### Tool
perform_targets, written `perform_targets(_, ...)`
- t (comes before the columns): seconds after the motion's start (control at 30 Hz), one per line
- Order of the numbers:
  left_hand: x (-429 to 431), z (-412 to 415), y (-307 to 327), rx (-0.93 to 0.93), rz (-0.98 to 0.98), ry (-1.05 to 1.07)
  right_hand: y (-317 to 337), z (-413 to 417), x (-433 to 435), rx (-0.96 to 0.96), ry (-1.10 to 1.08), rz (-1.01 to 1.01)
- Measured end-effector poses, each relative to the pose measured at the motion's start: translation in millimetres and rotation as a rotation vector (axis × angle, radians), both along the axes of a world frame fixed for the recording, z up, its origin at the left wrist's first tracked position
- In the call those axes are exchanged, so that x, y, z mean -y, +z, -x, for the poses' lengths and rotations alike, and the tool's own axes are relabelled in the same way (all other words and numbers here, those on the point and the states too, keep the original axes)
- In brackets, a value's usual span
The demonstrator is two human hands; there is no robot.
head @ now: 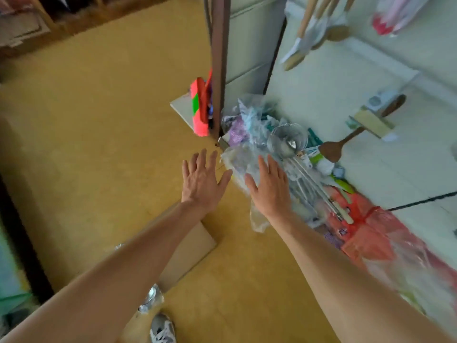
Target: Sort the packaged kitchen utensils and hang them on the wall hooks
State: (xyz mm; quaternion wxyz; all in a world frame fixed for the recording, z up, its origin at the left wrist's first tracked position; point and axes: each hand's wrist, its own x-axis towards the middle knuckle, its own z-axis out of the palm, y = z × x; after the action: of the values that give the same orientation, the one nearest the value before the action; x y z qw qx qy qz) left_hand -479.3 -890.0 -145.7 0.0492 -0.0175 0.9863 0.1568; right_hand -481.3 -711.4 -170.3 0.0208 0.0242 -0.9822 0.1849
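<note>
A heap of packaged kitchen utensils [279, 149] lies on the floor against the pale wall [321, 95], with metal ladles and strainers in clear bags. My right hand [268, 188] is stretched out, fingers straight, over the near edge of a clear plastic packet [237, 159]. My left hand [201, 180] is spread flat just left of the heap, above the floor, holding nothing. Wooden spatulas [306, 28] and a dark wooden spoon [338, 144] hang on the wall.
A brown post [218, 58] stands at the wall's corner with a pink and green packet [199, 107] beside it. Red plastic bags [366, 233] lie along the wall at right. A cardboard sheet [190, 251] and my grey shoe [162, 328] are on the yellow floor.
</note>
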Motion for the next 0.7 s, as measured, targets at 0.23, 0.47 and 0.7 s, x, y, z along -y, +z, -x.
perform_targets(0.23,-235,1,91,-0.102,-0.047,-0.325,93,-60,-242,-0.074,-0.315,-0.034)
perform_targets(0.47,-495,-94,146,-0.11,-0.206,-0.735,154,-205,-463,-0.167,-0.726,-0.059)
perform_targets(0.7,-648,-205,162,-0.161,-0.238,-1.038,178,-337,-585,-0.161,-0.973,-0.097)
